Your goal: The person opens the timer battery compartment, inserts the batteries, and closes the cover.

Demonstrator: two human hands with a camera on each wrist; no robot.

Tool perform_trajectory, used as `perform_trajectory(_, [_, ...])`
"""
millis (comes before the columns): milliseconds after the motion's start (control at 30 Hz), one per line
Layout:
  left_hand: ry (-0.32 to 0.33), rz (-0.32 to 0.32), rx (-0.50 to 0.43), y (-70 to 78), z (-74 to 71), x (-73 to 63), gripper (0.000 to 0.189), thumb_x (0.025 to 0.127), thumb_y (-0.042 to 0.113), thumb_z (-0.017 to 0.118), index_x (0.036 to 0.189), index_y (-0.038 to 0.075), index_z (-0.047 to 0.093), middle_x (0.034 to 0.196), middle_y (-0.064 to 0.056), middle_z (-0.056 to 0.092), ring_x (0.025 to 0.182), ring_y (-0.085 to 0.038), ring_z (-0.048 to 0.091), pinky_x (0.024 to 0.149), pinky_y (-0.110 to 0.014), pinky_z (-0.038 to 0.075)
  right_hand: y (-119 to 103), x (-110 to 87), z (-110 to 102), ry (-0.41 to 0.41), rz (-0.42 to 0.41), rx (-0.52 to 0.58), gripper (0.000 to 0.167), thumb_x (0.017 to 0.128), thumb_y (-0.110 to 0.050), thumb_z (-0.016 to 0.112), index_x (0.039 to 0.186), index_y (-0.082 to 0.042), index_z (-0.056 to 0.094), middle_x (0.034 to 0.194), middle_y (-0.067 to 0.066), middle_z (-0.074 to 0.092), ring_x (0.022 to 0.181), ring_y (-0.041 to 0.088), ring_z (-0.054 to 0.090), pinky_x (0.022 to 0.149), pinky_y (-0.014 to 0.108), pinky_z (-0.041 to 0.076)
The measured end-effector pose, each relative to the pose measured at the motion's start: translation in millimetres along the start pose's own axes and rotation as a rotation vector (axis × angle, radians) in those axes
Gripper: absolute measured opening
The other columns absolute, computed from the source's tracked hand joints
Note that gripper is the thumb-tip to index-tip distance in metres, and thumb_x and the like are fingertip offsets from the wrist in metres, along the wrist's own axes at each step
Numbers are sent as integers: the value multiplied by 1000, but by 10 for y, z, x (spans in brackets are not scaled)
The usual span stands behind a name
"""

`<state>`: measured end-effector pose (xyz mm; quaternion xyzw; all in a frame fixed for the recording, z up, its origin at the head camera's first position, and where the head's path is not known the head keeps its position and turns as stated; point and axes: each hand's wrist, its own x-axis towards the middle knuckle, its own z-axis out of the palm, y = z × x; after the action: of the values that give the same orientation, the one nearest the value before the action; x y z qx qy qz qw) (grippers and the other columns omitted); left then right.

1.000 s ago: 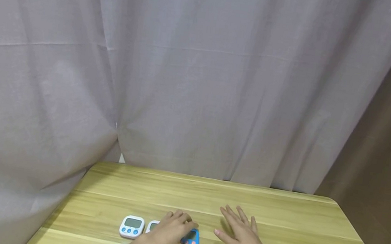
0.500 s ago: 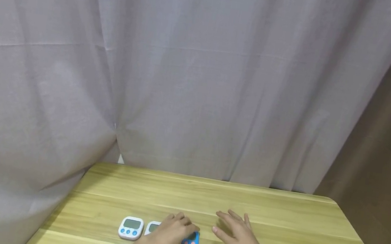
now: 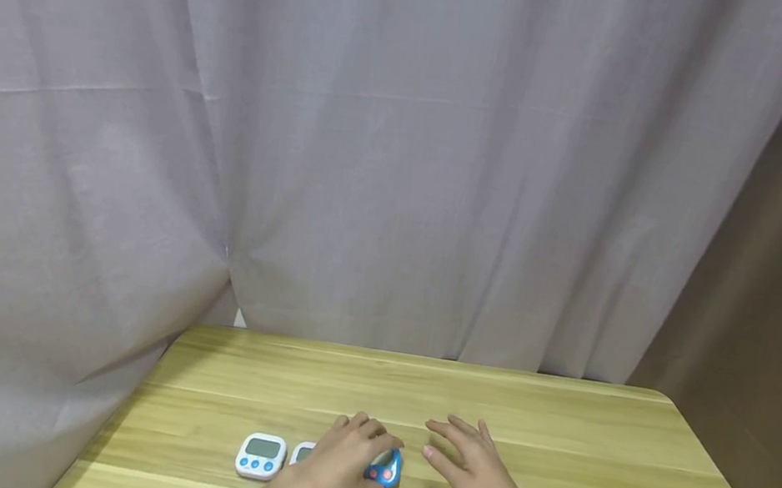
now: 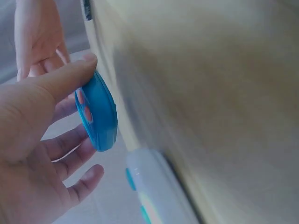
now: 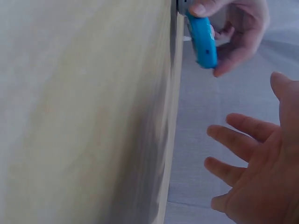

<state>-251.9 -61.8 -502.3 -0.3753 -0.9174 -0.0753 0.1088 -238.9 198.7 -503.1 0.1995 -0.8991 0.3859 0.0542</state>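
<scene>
Pinching a blue timer [image 4: 104,116] at the table [image 3: 559,438]

I have the left hand [image 3: 337,465] gripping it between thumb and fingers, tilted; it seems raised off the wood, though that hand hides much of it from me. My right hand [image 3: 477,478] hovers nearby, fingers loosely extended, free. Left of the grip I see a white timer [image 3: 260,456], then a second white timer [image 3: 301,453], partly covered.

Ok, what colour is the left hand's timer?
Blue. The timer shows best in the left wrist view.
</scene>
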Motion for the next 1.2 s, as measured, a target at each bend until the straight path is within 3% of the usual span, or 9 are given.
perform_trajectory(133, [19, -6, -12, -10, -55, 34, 73, 80, 49, 89, 144, 25, 63, 135, 0, 69, 121, -20, 62, 103, -53, 59, -4, 7, 24, 24, -20, 25, 41, 107, -42, 62, 140, -18, 66, 146, 7, 66, 151, 46, 40, 128, 74, 0])
perform_trajectory(400, [105, 24, -54, 9, -127, 86, 71, 81, 42, 92, 142, 19, 65, 132, -2, 70, 120, -19, 63, 103, -35, 60, -22, 8, 56, 67, -36, 62, 34, 107, -36, 62, 136, -20, 70, 141, 5, 69, 148, 46, 45, 128, 75, 3])
perform_trajectory(633, [187, 20, -92, 62, -190, 137, 67, 81, 34, 93, 140, 19, 65, 131, -3, 69, 120, -19, 63, 104, -34, 59, -7, 10, 81, 88, -87, 82, 29, 109, -27, 61, 135, -24, 71, 139, -1, 71, 147, 47, 46, 124, 80, 4])
perform_trajectory(900, [216, 17, -113, 84, -240, 160, 68, 80, 32, 93, 140, 19, 65, 131, -3, 69, 118, -18, 62, 104, -34, 59, -25, 19, 89, 112, -123, 81, 30, 108, -24, 61, 136, -29, 71, 140, 3, 71, 145, 47, 49, 123, 81, 5])
perform_trajectory(1200, [252, 34, -123, 105, -261, 179, 67, 82, 30, 91, 142, 21, 63, 134, -1, 68, 119, -17, 63, 100, -31, 60, -59, 23, 90, 103, -88, 116, 29, 107, -30, 63, 135, -29, 71, 139, -2, 71, 146, 42, 50, 125, 79, 5])
